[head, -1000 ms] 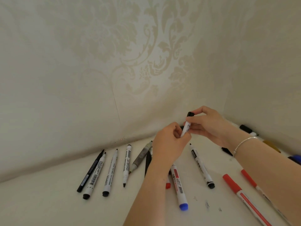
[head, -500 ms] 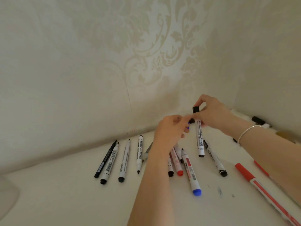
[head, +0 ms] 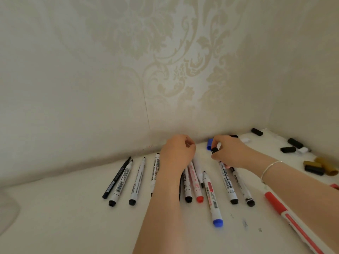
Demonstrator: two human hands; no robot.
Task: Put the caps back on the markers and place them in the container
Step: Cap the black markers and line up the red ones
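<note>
Several markers lie in a row on the white table (head: 64, 217), most of them uncapped with tips toward the wall. My right hand (head: 230, 152) pinches the black cap end of a white marker (head: 226, 180), which lies flat between a blue-ended marker (head: 212, 198) and a black-ended marker (head: 242, 186). My left hand (head: 177, 151) hovers back-up over the tips of a red-ended marker (head: 194, 180) and its neighbours. Its fingers curl under, so what they touch is hidden. A loose blue cap (head: 209, 143) lies by the wall between my hands.
Loose black caps (head: 294, 143), a white cap (head: 244, 139) and gold caps (head: 327, 165) lie in the right corner. A long red marker (head: 286, 217) runs under my right forearm. Patterned walls close the back and right. A pale rounded object (head: 7, 213) sits at the left edge.
My right hand has brought the capped marker down from upright in the air to lying in the row. My left hand has come off it and dropped over the marker tips.
</note>
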